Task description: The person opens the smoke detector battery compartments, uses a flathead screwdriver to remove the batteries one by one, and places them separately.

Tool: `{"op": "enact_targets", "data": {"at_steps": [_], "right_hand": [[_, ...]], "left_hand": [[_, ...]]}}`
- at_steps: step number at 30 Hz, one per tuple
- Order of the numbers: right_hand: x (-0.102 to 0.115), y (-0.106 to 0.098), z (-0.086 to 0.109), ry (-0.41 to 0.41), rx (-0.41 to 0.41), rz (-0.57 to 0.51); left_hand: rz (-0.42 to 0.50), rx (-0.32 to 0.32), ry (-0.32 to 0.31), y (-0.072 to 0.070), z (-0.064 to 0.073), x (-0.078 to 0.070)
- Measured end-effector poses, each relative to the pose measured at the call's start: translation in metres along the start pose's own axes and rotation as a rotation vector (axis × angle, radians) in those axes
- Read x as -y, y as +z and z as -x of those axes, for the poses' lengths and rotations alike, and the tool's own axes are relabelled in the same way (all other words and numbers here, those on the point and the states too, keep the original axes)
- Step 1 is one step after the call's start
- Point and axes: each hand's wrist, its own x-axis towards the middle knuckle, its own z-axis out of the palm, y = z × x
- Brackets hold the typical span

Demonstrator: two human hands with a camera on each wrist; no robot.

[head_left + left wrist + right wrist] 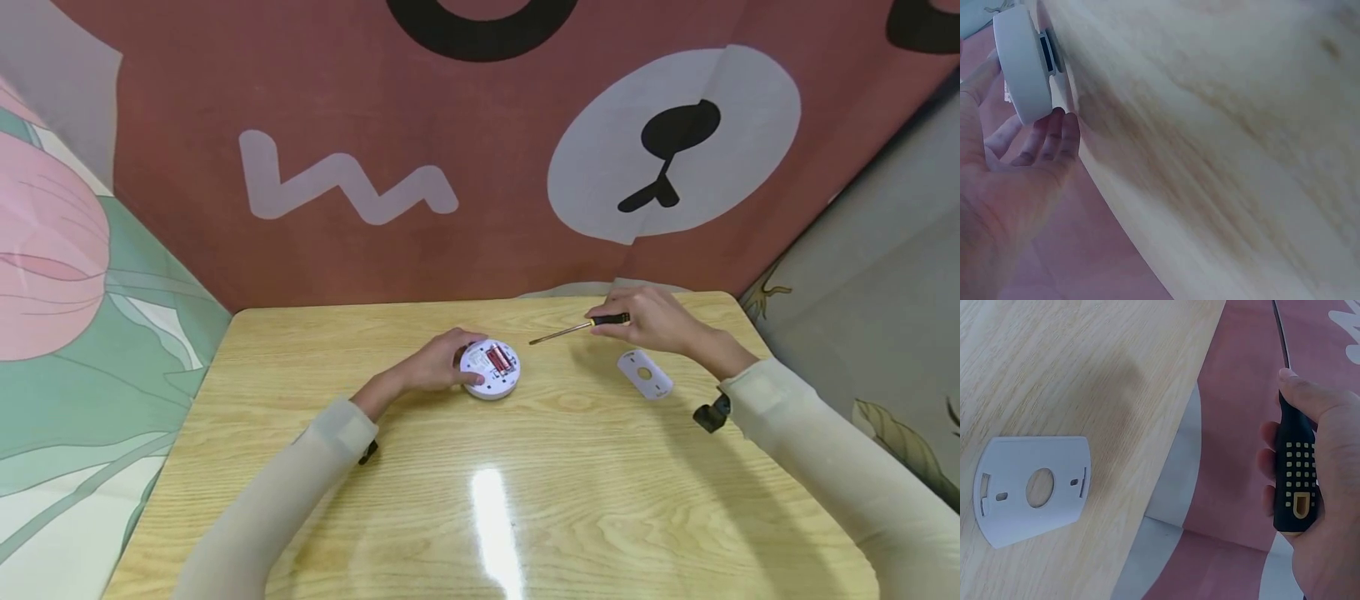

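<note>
My left hand (435, 362) grips a round white smoke detector (487, 385) by its left edge, thumb over the face that points up. Two red batteries (499, 360) sit in that face. In the left wrist view, the detector (1022, 65) stands edge-on, with fingertips behind its rim. A screwdriver with a black and yellow handle (611, 319) is held by my right hand (652, 321), its shaft pointing left towards the detector, tip apart from it. In the right wrist view, fingers wrap the handle (1294, 469) and the thumb lies along the shaft's base.
A white mounting plate (651, 367) with a central hole lies on the wooden table (375, 517), below my right hand. Behind the table's far edge hangs a reddish printed cloth (337, 267). Patterned fabric stands at both sides.
</note>
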Motion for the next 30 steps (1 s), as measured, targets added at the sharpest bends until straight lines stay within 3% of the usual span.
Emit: {"op": "enact_targets", "data": {"at_steps": [10,15,22,30], "right_hand": [[0.007,-0.005,-0.008,-0.051,0.054,0.132],[0.013,-0.008,-0.015,-0.075,0.077,0.223],[0.022,-0.010,-0.024,-0.097,0.115,0.280],[0.027,-0.008,-0.031,-0.140,0.124,0.340]], "left_hand": [[0.021,-0.022,-0.050,0.006,0.008,-0.003],[0.024,-0.044,-0.038,0.008,0.009,-0.004],[0.068,-0.062,-0.033,0.010,0.011,-0.006],[0.053,-0.069,-0.039,0.012,0.012,-0.007]]}}
